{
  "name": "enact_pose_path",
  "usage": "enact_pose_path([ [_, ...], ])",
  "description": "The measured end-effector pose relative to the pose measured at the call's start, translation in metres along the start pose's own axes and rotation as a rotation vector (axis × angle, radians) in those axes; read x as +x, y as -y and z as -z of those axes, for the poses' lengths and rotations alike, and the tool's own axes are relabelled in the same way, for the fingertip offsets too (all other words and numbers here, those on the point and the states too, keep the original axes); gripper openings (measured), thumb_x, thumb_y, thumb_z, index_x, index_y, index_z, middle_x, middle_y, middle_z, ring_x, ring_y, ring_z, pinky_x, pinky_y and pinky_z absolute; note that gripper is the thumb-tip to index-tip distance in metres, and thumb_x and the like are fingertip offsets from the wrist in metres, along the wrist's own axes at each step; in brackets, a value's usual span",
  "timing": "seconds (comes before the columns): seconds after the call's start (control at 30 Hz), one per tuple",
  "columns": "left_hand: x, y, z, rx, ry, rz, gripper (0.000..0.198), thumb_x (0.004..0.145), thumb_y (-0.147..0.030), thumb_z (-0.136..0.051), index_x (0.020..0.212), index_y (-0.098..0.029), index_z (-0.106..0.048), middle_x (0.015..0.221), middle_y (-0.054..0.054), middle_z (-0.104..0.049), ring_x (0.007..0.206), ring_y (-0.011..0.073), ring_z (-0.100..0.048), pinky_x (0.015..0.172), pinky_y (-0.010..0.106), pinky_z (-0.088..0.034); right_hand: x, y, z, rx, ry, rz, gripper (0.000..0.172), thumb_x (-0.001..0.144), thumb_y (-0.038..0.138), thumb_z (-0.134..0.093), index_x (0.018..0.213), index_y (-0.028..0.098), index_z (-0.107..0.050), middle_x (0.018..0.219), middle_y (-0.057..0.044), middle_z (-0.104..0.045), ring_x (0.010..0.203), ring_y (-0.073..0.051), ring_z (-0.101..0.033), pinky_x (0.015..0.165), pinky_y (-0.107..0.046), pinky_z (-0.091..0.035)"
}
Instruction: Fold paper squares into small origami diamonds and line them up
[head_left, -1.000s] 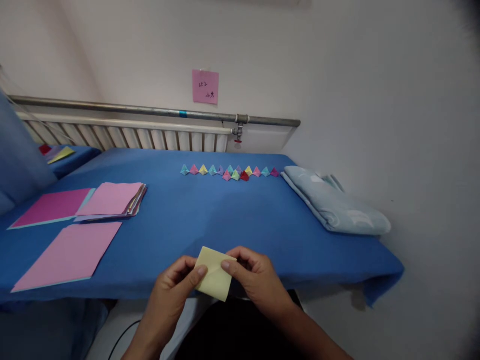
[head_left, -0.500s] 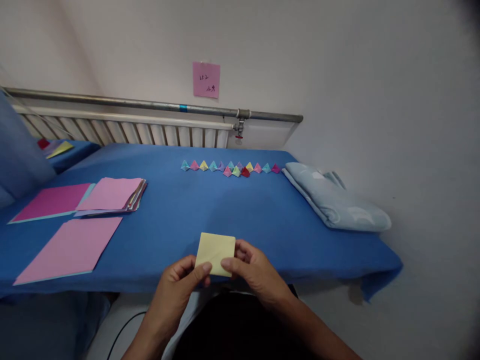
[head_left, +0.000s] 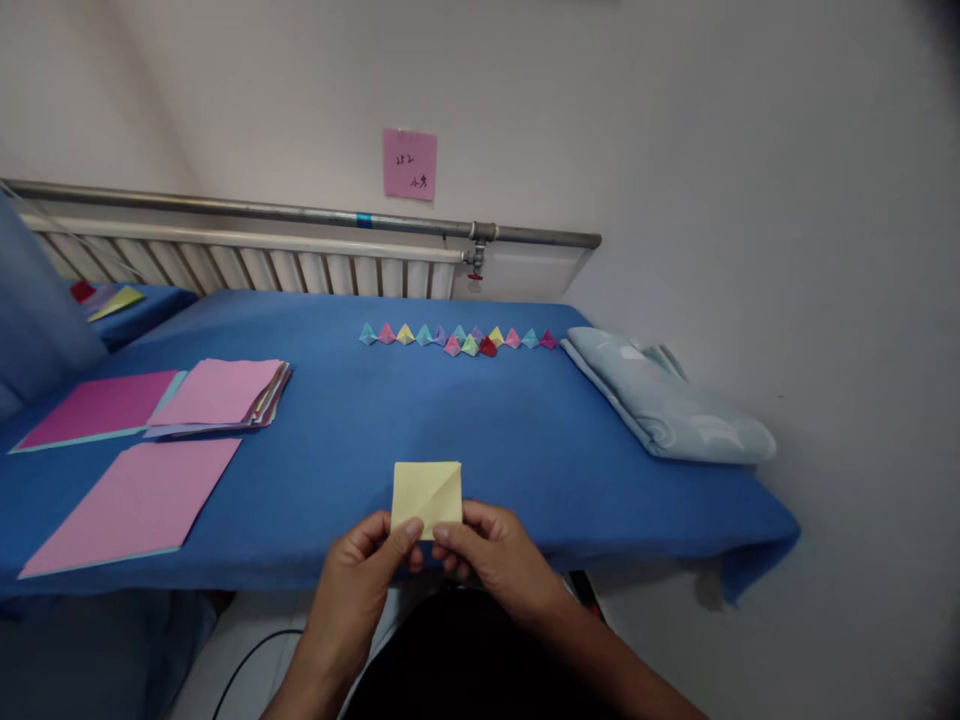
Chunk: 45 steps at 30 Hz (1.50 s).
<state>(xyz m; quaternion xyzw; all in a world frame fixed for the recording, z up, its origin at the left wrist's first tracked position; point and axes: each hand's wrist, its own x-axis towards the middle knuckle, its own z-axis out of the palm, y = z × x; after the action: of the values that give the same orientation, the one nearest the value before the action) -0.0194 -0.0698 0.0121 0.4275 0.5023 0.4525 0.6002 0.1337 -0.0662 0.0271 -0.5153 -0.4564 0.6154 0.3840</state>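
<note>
The pale-yellow paper square (head_left: pixel 426 495), tilted a second ago, now stands level just above the fingertips, with the left hand (head_left: pixel 360 570) and right hand (head_left: pixel 491 560) both pinched on its lower edge, over the near rim of the blue sheet (head_left: pixel 450 410).

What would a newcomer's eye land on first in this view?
The pale yellow paper square, pinched at its lower edge by the left hand and right hand over the near edge of the blue table. Next, the row of small coloured paper shapes along the far side, and the pink sheets at the left.
</note>
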Motion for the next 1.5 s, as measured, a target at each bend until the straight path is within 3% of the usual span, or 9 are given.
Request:
enact_pose_path([
  [0.13,0.002,-0.001,-0.003,-0.016,-0.024,0.007,0.036,0.07,-0.049,-0.069,0.056,-0.018,-0.06,0.059,0.001,-0.06,0.063,0.0149,-0.055,0.066,0.025,-0.043,0.002,0.001,-0.003,0.024,0.062,0.015,0.023,0.074,0.037,-0.064,0.071,0.014,-0.065,0.066,-0.001,-0.062,0.052,-0.007,-0.047,0.047,-0.019,-0.034],
  [0.47,0.004,0.008,-0.005,-0.163,-0.046,0.092,0.034,0.065,-0.048,-0.074,0.059,-0.016,-0.064,0.059,0.0,-0.063,0.061,0.0123,-0.055,0.065,0.023,-0.043,0.004,-0.004,-0.007,0.052,-0.056,0.017,0.016,0.068,0.031,-0.062,0.07,0.015,-0.065,0.063,0.0,-0.061,0.052,-0.008,-0.048,0.046,-0.019,-0.036],
  [0.87,0.003,0.004,0.003,0.072,-0.03,0.019,0.041,0.073,-0.054,-0.064,0.054,-0.019,-0.058,0.059,0.0,-0.059,0.069,0.0159,-0.054,0.069,0.024,-0.038,0.005,-0.006,-0.001,0.03,-0.027,-0.024,0.018,0.071,0.033,-0.06,0.07,0.015,-0.061,0.063,0.001,-0.059,0.048,-0.007,-0.046,0.045,-0.019,-0.034],
  [1.07,0.008,0.006,0.002,0.017,-0.052,0.06,0.039,0.068,-0.054,-0.069,0.057,-0.018,-0.059,0.056,-0.001,-0.058,0.059,0.0125,-0.051,0.062,0.023,-0.041,0.008,-0.004,0.005,-0.126,-0.049,0.001,0.016,0.077,0.029,-0.055,0.071,0.016,-0.06,0.062,0.001,-0.059,0.048,-0.008,-0.045,0.044,-0.019,-0.032],
  [1.2,0.015,0.003,0.004,0.052,-0.015,0.117,0.04,0.069,-0.056,-0.065,0.073,-0.016,-0.064,0.057,-0.001,-0.058,0.051,0.013,-0.051,0.049,0.024,-0.043,0.017,0.0,0.01,-0.328,-0.069,0.068,0.02,0.082,0.024,-0.05,0.067,0.016,-0.059,0.062,0.001,-0.059,0.054,-0.008,-0.05,0.053,-0.019,-0.038],
  [1.27,0.018,0.005,0.01,0.214,-0.095,0.019,0.04,0.073,-0.055,-0.06,0.085,-0.017,-0.065,0.057,-0.002,-0.058,0.05,0.0147,-0.053,0.049,0.026,-0.044,0.024,0.002,0.012,-0.453,-0.067,0.013,0.022,0.083,0.021,-0.047,0.063,0.016,-0.056,0.06,0.002,-0.058,0.052,-0.008,-0.049,0.053,-0.019,-0.038],
  [1.37,0.023,0.013,0.019,0.537,-0.239,-0.315,0.03,0.081,-0.046,-0.055,0.093,-0.021,-0.066,0.074,0.002,-0.066,0.069,0.0189,-0.062,0.065,0.032,-0.05,0.035,0.003,0.016,-0.568,-0.043,-0.06,0.021,0.081,0.017,-0.046,0.062,0.016,-0.055,0.057,0.002,-0.057,0.047,-0.008,-0.048,0.048,-0.018,-0.037],
  [1.5,0.034,0.031,0.021,0.864,-0.177,-0.713,0.019,0.089,-0.029,-0.049,0.095,-0.023,-0.066,0.098,0.005,-0.069,0.093,0.0219,-0.062,0.083,0.039,-0.047,0.042,0.004,0.019,-0.711,-0.029,-0.058,0.02,0.079,0.016,-0.049,0.062,0.015,-0.059,0.053,0.002,-0.057,0.046,-0.008,-0.047,0.048,-0.019,-0.033],
])
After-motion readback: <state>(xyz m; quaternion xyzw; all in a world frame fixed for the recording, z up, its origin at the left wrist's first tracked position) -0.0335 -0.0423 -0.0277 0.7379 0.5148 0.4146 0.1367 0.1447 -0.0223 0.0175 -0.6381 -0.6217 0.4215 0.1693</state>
